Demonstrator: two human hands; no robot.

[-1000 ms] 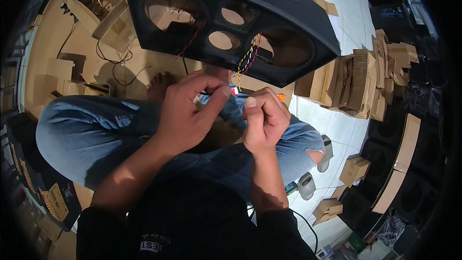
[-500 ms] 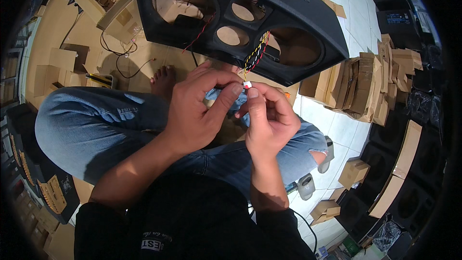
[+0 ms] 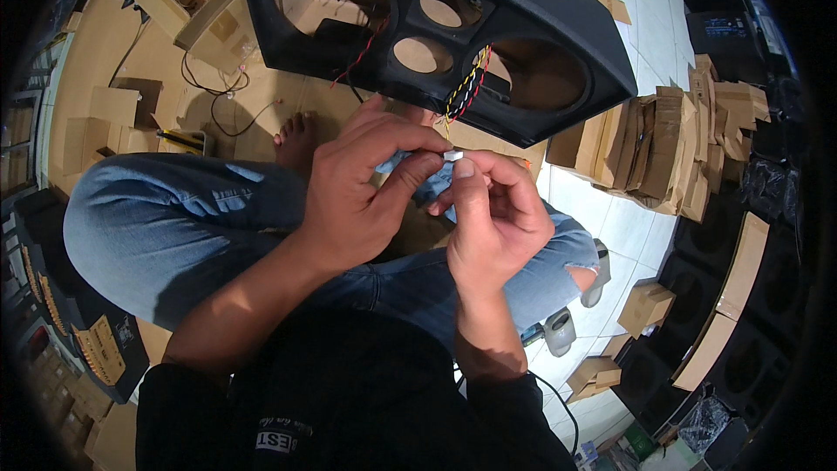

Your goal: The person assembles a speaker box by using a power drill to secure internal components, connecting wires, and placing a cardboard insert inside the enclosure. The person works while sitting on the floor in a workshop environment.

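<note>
Between my two hands, above my lap, sits a small white wire connector (image 3: pixel 452 156). My left hand (image 3: pixel 357 192) is closed, pinching its left side with thumb and forefinger. From the right, my right hand (image 3: pixel 497 218) pinches the same connector with thumb and bent fingers. A bundle of yellow, black, white and red wires (image 3: pixel 466 92) runs from the connector up into the right-hand large opening of a black speaker cabinet (image 3: pixel 418 92). The cabinet has two large round holes and two smaller ones, with no drivers in them.
Red wires (image 3: pixel 359 54) hang from the cabinet's left opening. A thin black cable (image 3: pixel 218 118) lies on the cardboard floor sheet. Open cardboard boxes (image 3: pixel 113 109) stand at left, flattened cartons (image 3: pixel 645 148) at right. More black cabinets (image 3: pixel 741 358) line the right side; grey sandals (image 3: pixel 558 331) lie on white tiles.
The connector has turned between my fingertips: a red mark on it no longer shows, and a plain white side faces up. Both hands stay in nearly the same place.
</note>
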